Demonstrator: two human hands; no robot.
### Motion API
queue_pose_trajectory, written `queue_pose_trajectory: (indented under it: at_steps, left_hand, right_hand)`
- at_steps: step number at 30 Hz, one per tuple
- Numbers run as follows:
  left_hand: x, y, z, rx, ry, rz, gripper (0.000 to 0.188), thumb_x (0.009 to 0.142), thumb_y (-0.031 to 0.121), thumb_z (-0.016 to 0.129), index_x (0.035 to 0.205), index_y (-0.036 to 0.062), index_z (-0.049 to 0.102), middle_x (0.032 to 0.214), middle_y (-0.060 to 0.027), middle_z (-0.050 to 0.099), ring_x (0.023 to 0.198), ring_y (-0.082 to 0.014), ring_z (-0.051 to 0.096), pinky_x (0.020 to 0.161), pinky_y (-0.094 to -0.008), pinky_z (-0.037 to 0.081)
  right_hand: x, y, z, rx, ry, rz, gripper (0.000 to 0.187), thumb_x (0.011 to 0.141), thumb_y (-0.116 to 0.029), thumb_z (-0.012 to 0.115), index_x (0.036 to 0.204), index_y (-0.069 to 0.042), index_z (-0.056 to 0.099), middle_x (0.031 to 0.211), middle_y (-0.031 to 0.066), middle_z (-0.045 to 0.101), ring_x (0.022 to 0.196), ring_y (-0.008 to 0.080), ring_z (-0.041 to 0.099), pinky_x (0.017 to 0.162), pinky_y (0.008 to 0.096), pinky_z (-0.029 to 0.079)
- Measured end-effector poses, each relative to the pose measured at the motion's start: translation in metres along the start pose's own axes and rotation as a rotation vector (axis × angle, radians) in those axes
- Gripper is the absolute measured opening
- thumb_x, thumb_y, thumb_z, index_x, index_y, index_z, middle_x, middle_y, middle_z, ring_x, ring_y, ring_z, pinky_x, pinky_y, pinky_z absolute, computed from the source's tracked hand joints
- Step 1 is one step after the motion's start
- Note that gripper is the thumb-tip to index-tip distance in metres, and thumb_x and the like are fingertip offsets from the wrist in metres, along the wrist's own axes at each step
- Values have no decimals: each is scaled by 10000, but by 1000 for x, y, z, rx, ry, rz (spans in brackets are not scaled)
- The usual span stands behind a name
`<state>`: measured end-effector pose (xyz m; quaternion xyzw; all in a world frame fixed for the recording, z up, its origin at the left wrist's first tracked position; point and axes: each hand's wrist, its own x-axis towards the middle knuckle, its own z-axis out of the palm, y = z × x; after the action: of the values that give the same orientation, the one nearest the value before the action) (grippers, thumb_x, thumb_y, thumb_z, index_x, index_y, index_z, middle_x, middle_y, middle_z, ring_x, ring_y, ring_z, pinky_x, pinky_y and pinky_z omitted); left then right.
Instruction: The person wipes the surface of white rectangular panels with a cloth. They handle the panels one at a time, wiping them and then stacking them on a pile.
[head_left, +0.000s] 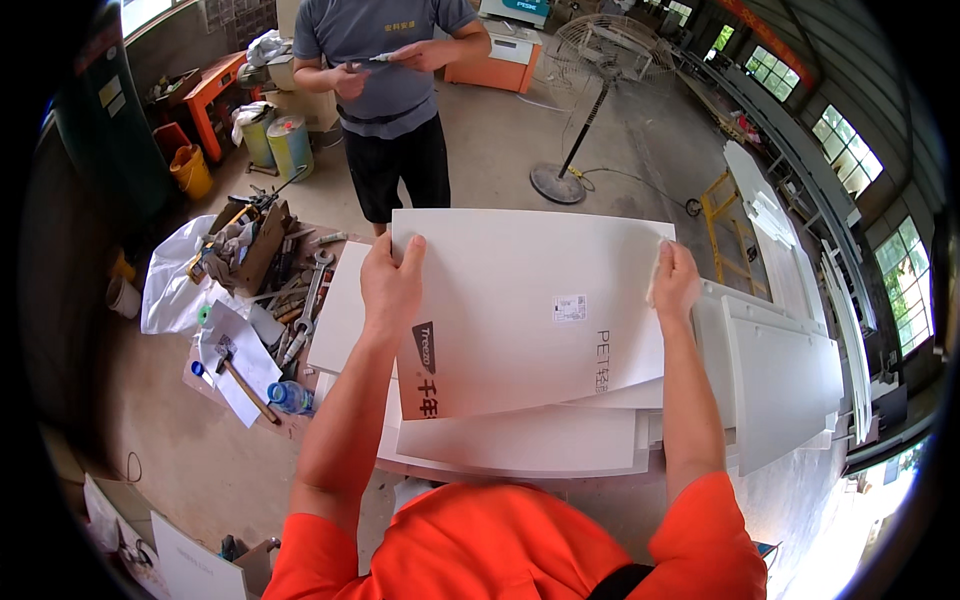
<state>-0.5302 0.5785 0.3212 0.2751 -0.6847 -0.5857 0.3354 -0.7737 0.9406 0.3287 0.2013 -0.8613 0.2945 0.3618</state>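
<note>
Your left hand pinches the left edge of the white panel, thumb on top; your right hand clasps its right edge; the panel is over the stacked boards near the surface's front edge, though I cannot tell whether they touch; a hammer and blue bottle lie toward its near-left corner.

Bright paned windows line the right-hand wall of a workshop with a gray floor. An orange-and-white cabinet stands at back; what appears a tall green locker sits in shadow, left.
</note>
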Motion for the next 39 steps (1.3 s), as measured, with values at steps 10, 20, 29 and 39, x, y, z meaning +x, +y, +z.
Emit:
queue_pose_trajectory:
  at_steps: [10,20,29,39]
  left_hand:
    - [-161,-48,-70,730,-453,550,708,835,405,841,1378,11,613,1553,-251,490,1481,-464,422,1170,-537,418]
    - [-159,-84,-72,664,-410,667,707,826,262,841,1425,0,573,1579,-261,466,1501,-463,402,1172,-535,430]
    - [-131,-74,-87,155,-8,444,594,1124,432,417,1492,-31,468,1626,-250,380,1505,-399,384,1219,-520,298]
    - [-111,-58,-31,653,-451,413,688,937,243,735,1526,23,457,1671,-271,297,1539,-523,251,1222,-605,265]
  right_hand:
    - [-44,-54,97,103,-740,-188,585,1073,-462,508,1481,-48,567,1587,159,501,1501,320,419,1248,434,304]
    - [-90,-319,185,89,-1019,-698,715,1075,-554,437,1480,26,539,1602,204,469,1547,349,339,1293,451,210]
    - [-242,-281,-6,478,-849,-669,735,1015,-453,559,1529,63,457,1629,227,422,1543,346,361,1289,501,231]
    - [-186,5,-98,-355,-488,253,883,1049,-593,489,1579,91,312,1649,299,320,1564,425,269,1285,540,185]
